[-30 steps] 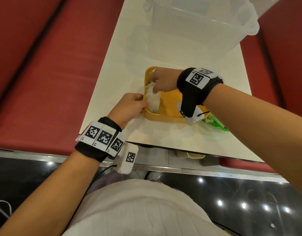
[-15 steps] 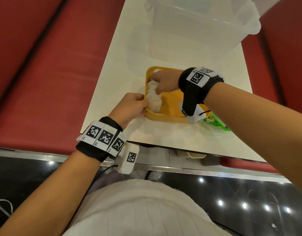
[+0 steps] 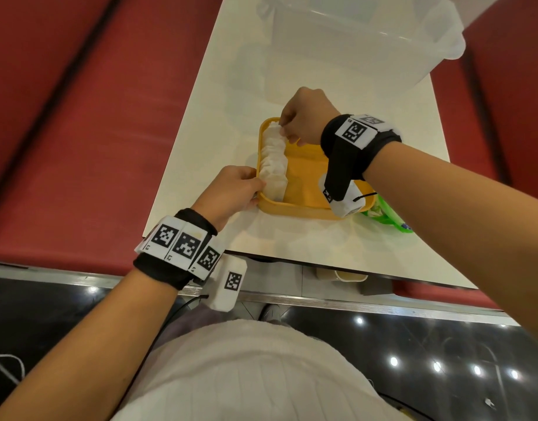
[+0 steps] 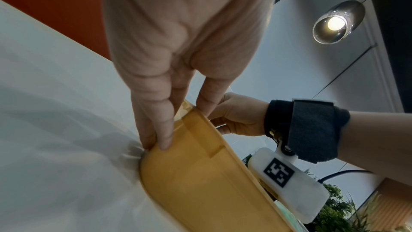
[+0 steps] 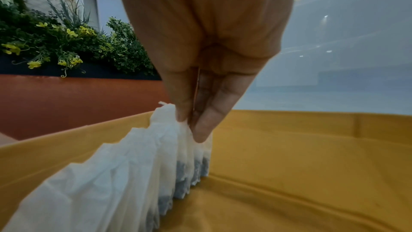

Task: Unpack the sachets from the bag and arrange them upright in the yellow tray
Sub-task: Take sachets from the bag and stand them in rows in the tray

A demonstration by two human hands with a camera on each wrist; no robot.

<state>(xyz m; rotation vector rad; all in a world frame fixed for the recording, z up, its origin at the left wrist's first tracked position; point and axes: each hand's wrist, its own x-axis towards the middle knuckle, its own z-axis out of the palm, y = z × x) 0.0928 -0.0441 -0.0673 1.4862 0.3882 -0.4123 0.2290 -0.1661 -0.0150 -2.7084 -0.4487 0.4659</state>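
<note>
A yellow tray (image 3: 304, 208) lies on the white table. Several white sachets (image 3: 273, 161) stand upright in a row along its left wall, dark contents showing at their bases in the right wrist view (image 5: 178, 179). My right hand (image 3: 304, 120) is at the far end of the row and pinches the top edge of the end sachet (image 5: 185, 126) between thumb and fingers. My left hand (image 3: 234, 192) grips the tray's near left corner (image 4: 189, 147), thumb over the rim beside the nearest sachet, fingers against the outer wall. The green bag (image 3: 386, 217) lies right of the tray, partly under my right forearm.
A large clear plastic bin (image 3: 352, 41) stands at the table's far end. Red bench seats (image 3: 79, 117) flank the table on both sides. The table's near edge (image 3: 292, 259) is just below the tray. The tray's right half (image 3: 310, 174) holds no sachets.
My right hand has moved toward the tray's far left corner, spreading the sachets into a longer upright row along the left wall. My left hand has stayed on the tray's corner.
</note>
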